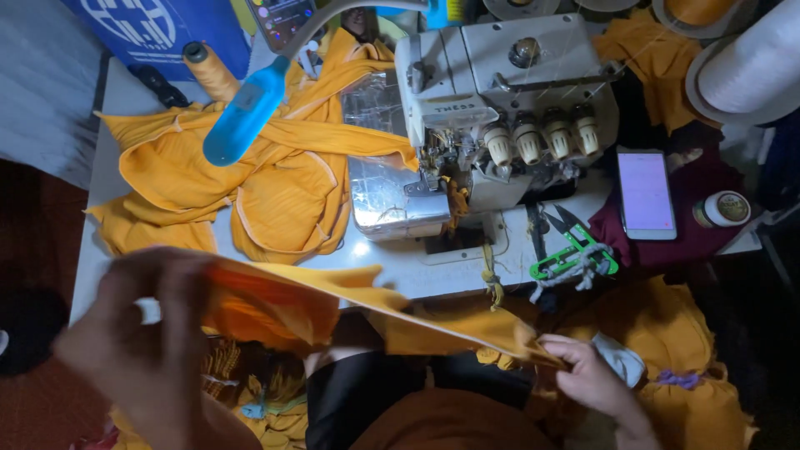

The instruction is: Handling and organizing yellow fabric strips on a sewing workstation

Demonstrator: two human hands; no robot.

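The strip of orange fabric [392, 312] hangs stretched in the air in front of the overlock sewing machine [500, 108], left hand [146, 342] closed on one end and right hand [587, 375] pinching the other. It looks light, thin and floppy, so it is best held by its edges and kept taut. The left hand is blurred and covers its end, and the lap below is too dark to make out.

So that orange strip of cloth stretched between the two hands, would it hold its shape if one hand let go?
Probably not. The orange strip only looks straight because the left hand and right hand pull it taut; the pile of orange fabric on the table lies crumpled and folded, so it is likely floppy. It also seems thin and light.
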